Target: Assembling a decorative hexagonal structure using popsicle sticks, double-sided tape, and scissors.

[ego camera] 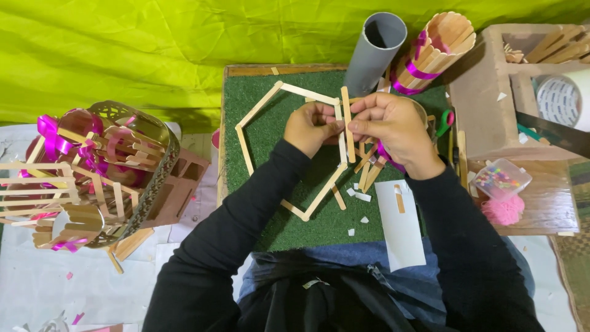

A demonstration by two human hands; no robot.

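Left hand point(312, 127) and right hand point(393, 126) fingers pinch a wooden stick point(347, 123) on a stick frame point(258, 107). Behind: empty grey tube point(375, 52), stick-walled cup point(439, 46); right, clear box point(504, 178) of coloured bits.

Tape roll point(568, 98) cut by right edge; right hand point(393, 132) hides loose sticks point(367, 166).

A home craft corner: a green turf-covered board point(276, 203), loose wooden craft sticks point(369, 169), pink ribbon point(52, 138), tape roll point(562, 98) and finished stick models point(92, 178) crowd the floor.
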